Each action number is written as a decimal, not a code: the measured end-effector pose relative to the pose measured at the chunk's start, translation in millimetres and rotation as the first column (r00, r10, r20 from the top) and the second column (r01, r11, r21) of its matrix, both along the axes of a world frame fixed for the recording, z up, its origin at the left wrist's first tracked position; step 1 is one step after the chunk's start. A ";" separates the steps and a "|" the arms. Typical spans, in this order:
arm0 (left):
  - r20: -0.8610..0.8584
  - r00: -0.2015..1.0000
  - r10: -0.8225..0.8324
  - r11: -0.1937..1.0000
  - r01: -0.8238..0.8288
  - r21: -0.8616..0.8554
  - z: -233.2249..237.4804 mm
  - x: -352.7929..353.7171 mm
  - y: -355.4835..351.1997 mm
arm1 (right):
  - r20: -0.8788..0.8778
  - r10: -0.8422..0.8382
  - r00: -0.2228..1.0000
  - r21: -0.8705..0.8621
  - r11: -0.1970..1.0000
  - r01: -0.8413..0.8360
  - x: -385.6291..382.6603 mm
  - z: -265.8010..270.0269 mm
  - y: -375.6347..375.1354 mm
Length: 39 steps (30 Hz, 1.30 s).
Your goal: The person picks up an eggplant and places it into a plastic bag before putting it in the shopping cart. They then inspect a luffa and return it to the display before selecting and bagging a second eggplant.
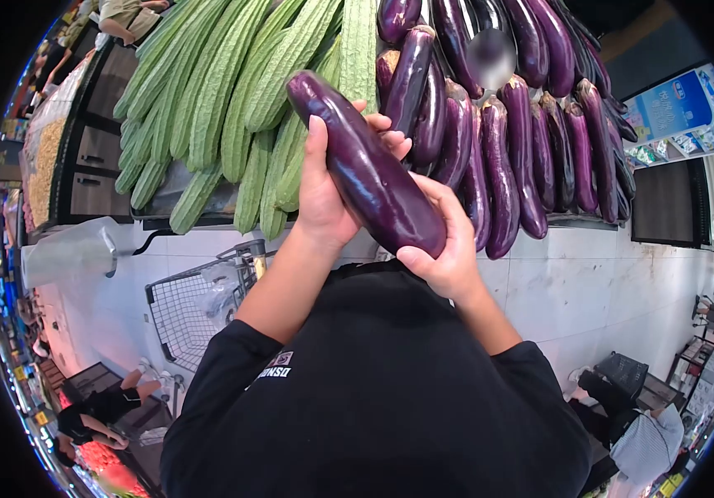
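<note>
**Head view**

1. Held item. The long glossy dark-purple eggplant (369, 170) is lifted clear of the display. It is tilted, with its rounded end far and left and its other end near and right. It sits in front of the person's chest, over the white tiled floor (606, 290), and touches only the two hands.

2. Left hand (322, 195). The grip is closed round the middle of the eggplant from the left. The thumb lies along its left edge, and the fingertips (392, 139) show past its right edge.

3. Right hand (448, 249). The grip cups the near end from below, with the fingers curled up and pressed against the skin.

4. Surroundings.
   - The heap of similar purple eggplants (531, 124) lies far and right on the dark display shelf (572, 221).
   - The heap of long ridged green gourds (224, 83) lies far and left, touching the eggplant heap.
   - The grey wire shopping cart (195, 311) stands near and left, just beside the left forearm. Something pale lies in it, but it cannot be made out.
   - Other people are at the near-left and near-right edges, well apart from the hands.

5. Status, as a judgement.
   - Done: one eggplant is off the heap and secured in both hands. This hold is consistent with checking the eggplant.
   - Not yet done: the eggplant is not in the cart, and no bag is round it.
</note>
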<state>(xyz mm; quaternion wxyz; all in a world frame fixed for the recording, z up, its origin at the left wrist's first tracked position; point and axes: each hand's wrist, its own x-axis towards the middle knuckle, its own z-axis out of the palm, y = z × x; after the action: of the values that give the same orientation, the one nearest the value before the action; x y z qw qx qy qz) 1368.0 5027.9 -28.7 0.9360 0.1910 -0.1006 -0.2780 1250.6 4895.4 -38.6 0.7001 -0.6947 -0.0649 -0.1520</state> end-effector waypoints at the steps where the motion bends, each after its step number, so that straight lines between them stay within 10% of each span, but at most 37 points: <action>1: 0.001 1.000 0.005 0.998 -0.006 0.067 3.1 -2.0 1.0 | 0.081 -0.107 0.991 -0.152 0.981 0.118 -1.0 4.5 -1.3; 6: -0.103 0.993 0.055 0.971 -0.029 0.238 -0.2 -7.7 10.0 | 0.165 -0.228 0.959 -0.445 0.851 0.279 -5.7 13.8 -8.7; 8: -0.160 0.976 0.150 0.984 -0.131 0.121 -3.1 -9.3 8.4 | -0.148 -0.097 0.984 0.154 0.981 0.120 -7.2 14.5 -2.3; 13: -0.069 0.997 0.047 0.998 -0.044 0.052 -10.0 -4.4 9.8 | -0.044 -0.063 0.997 -0.004 0.998 0.062 -2.9 10.8 -8.2; 19: -0.070 0.986 0.149 0.955 -0.125 0.267 -36.2 -3.2 29.1 | -0.025 0.085 0.996 -0.620 0.781 -0.082 4.6 4.8 -39.2; 22: -0.065 0.979 0.194 0.958 -0.174 0.229 -37.0 -6.3 29.4 | -0.048 0.198 0.979 -0.303 0.931 -0.203 7.5 -11.1 -31.0; 24: 0.113 0.988 0.104 0.981 -0.121 0.150 -33.6 -9.2 29.3 | -0.295 0.508 0.809 0.504 0.802 -0.320 -8.5 -6.1 -18.7; 39: 0.486 0.870 0.078 0.924 -0.247 0.294 3.7 -30.1 39.0 | -0.211 0.461 0.862 0.491 0.812 -0.314 -23.4 -26.9 7.1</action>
<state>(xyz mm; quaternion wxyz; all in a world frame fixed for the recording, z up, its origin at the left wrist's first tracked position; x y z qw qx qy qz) 1337.8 5066.9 -25.1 0.8561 0.4215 -0.2549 -0.1563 1227.3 4902.6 -65.5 0.8557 -0.5046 -0.0564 0.1000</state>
